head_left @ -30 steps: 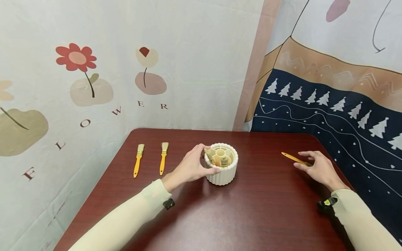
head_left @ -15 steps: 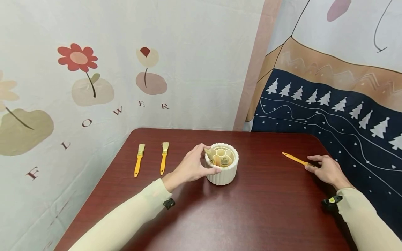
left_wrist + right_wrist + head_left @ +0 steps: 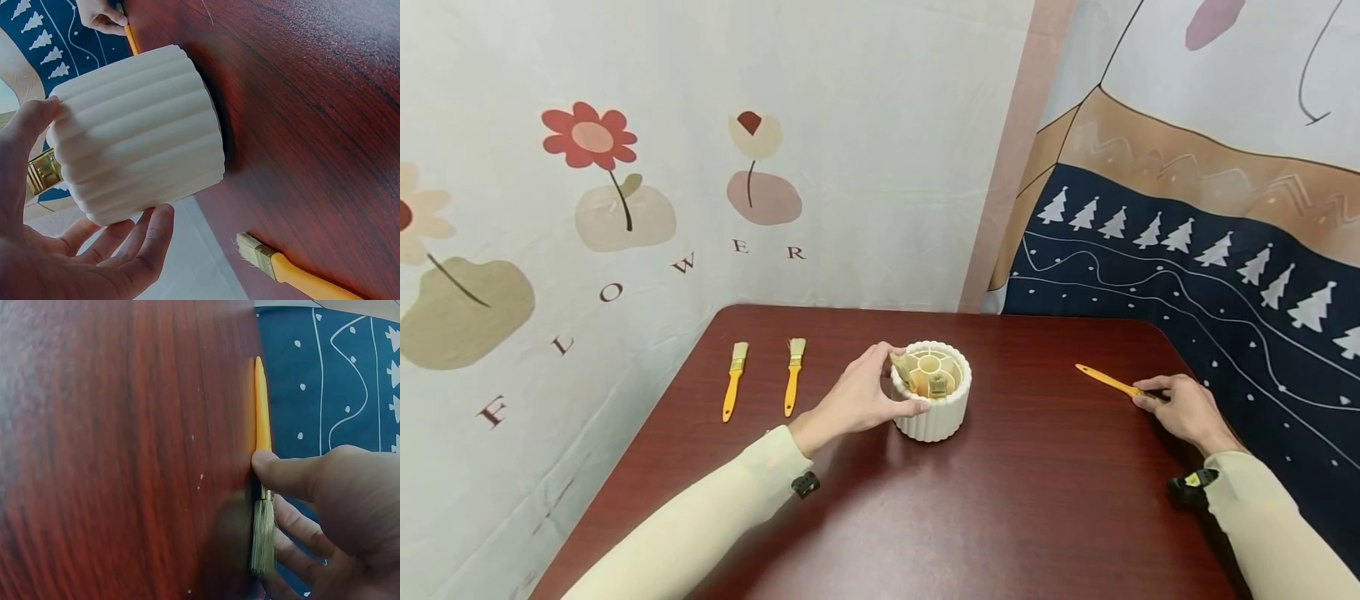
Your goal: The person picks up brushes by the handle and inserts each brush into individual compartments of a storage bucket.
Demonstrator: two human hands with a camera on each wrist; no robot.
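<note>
My left hand grips a white ribbed round holder, thumb on the near side and fingers round the left. Inside the holder are divided compartments, with brush bristles showing in one and another brush by my fingers; its metal band shows in the left wrist view. At the table's right side, my right hand pinches a paintbrush with a yellow handle. In the right wrist view my thumb lies over the handle's lower end, and the brush's bristles point toward the palm.
Two more yellow-handled paintbrushes, one far left and one nearer the holder, lie on the dark red table. Behind the table hang a pale flower-printed cloth and a navy tree-printed cloth.
My right hand has shifted right along the yellow brush toward its bristle end and now pinches it there. The brush has hardly moved. My left hand stays on the holder.
</note>
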